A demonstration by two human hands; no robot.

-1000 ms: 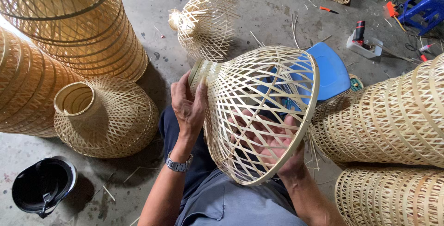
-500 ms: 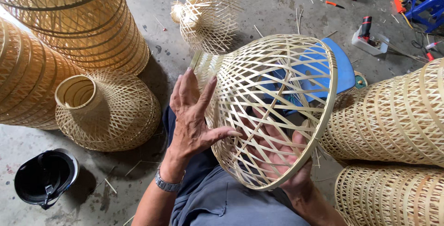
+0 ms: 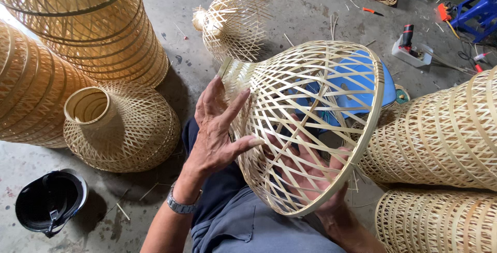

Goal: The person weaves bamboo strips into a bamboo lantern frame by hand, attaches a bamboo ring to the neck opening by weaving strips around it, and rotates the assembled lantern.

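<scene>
**Two hands on a woven bamboo shade**

We see a bell-shaped bamboo shade (image 3: 310, 123) of open lattice, tipped on its side over our lap, its narrow neck pointing up and left, its wide rim facing right and down. Our left hand (image 3: 217, 134) lies flat on the outside near the neck, fingers spread apart, thumb pressed against the weave; it grips nothing. Our right hand (image 3: 310, 173) is inside the shade, seen through the lattice, fingers open and spread against the inner wall near the rim. A watch (image 3: 180, 205) sits on the left wrist.

Behind the shade, showing through its weave, is a blue stool (image 3: 362, 90). To the left on the concrete floor (image 3: 310, 10) stands a smaller finished shade (image 3: 121, 126), neck up. Farther up lies an unfinished shade (image 3: 233, 23) with loose strip ends. Tall woven lanterns (image 3: 88, 25) crowd the upper left, and more lanterns (image 3: 440, 134) lie at the right, just beside the rim. A black helmet (image 3: 49, 201) rests at lower left. Hand tools (image 3: 411, 48) are scattered at upper right, well apart from us.
</scene>
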